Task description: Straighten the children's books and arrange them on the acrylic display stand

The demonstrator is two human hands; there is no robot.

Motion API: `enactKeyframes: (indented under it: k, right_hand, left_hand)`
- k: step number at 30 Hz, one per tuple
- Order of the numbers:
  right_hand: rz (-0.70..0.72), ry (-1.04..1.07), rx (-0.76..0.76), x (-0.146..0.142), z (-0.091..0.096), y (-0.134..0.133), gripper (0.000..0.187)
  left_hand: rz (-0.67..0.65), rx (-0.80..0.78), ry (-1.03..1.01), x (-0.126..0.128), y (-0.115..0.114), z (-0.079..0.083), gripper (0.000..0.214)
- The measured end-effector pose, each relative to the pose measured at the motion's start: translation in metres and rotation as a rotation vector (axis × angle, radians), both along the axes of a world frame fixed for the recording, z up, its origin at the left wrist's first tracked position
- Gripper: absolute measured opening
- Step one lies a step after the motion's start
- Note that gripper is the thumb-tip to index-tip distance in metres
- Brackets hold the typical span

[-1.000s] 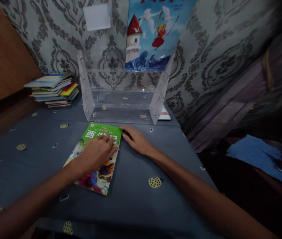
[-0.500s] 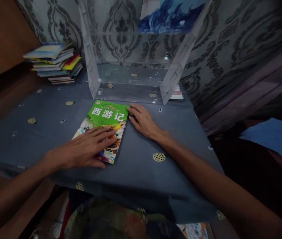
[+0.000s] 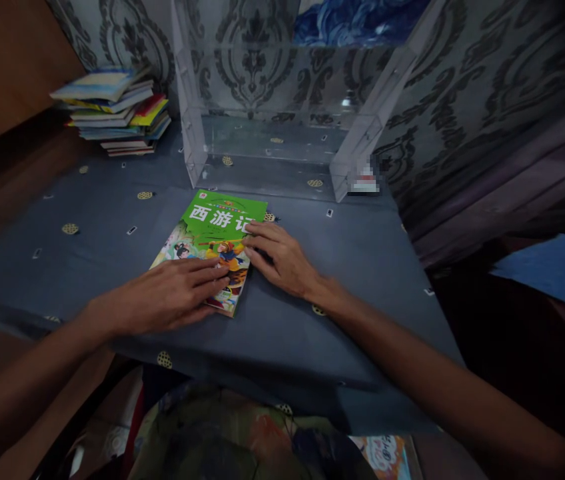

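Observation:
A green picture book [image 3: 212, 227] with white characters on its cover lies flat on the blue-grey tablecloth [image 3: 87, 260]. My left hand [image 3: 167, 297] rests flat on the book's lower half, fingers stretched out and together. My right hand [image 3: 280, 257] lies at the book's right edge, its fingertips on the cover's upper right corner, fingers extended. Neither hand holds anything.
A clear acrylic shelf [image 3: 282, 120] stands behind the book against the patterned wall. A stack of thin books [image 3: 115, 110] sits at the back left. The table's front edge [image 3: 242, 373] is close to me, with cloth and a printed page below. Blue fabric [image 3: 557, 270] lies at the right.
The view has tilted down and moved closer. My left hand slid down the cover toward the book's lower end. My right hand moved from beside the book onto its right edge.

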State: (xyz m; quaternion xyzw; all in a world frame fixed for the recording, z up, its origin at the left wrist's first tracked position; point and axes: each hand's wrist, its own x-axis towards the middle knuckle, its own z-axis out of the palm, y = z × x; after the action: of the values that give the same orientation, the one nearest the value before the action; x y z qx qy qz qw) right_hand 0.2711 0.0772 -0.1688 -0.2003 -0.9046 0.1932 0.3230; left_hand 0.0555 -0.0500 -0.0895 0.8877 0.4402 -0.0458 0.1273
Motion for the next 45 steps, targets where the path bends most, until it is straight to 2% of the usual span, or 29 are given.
enactKeyframes:
  k: [6, 13, 15, 18, 21, 24, 27, 30, 36, 42, 45]
  right_hand:
    - [0.059, -0.050, -0.038, -0.001, 0.005, -0.013, 0.041]
    - [0.138, -0.230, -0.062, -0.005, 0.007, -0.031, 0.093]
    - [0.135, -0.297, -0.053, -0.007, 0.007, -0.036, 0.100]
    - [0.132, -0.355, -0.048, -0.007, 0.008, -0.039, 0.102]
    - [0.130, -0.394, -0.049, -0.005, 0.012, -0.039, 0.103]
    - [0.136, -0.416, -0.055, -0.003, 0.014, -0.037, 0.102]
    - [0.087, -0.410, -0.060, -0.004, 0.013, -0.026, 0.099]
    - [-0.017, -0.407, -0.072, -0.008, 0.009, -0.007, 0.095]
    - [-0.202, -0.424, -0.092, -0.022, 0.006, 0.025, 0.088]
    - [-0.225, -0.449, -0.091, -0.023, 0.003, 0.028, 0.086]
    - [-0.216, -0.436, -0.061, -0.021, -0.001, 0.030, 0.082]
  left_hand:
    - [-0.030, 0.033, -0.027, -0.001, 0.000, 0.003, 0.041]
    - [-0.100, 0.185, -0.141, -0.005, 0.002, -0.004, 0.038]
    - [-0.087, 0.190, -0.200, -0.006, 0.004, -0.004, 0.035]
    - [-0.021, 0.214, -0.320, -0.012, 0.013, -0.010, 0.028]
    - [0.130, 0.320, -0.392, -0.024, 0.032, -0.026, 0.030]
    - [0.325, 0.439, -0.322, -0.038, 0.059, -0.047, 0.037]
    - [0.415, 0.414, -0.232, -0.048, 0.085, -0.063, 0.048]
    - [0.442, 0.371, -0.183, -0.051, 0.105, -0.067, 0.051]
    - [0.448, 0.445, -0.122, -0.051, 0.127, -0.064, 0.043]
    - [0.398, 0.478, -0.193, -0.059, 0.137, -0.065, 0.041]
    - [0.414, 0.488, -0.234, -0.060, 0.137, -0.067, 0.040]
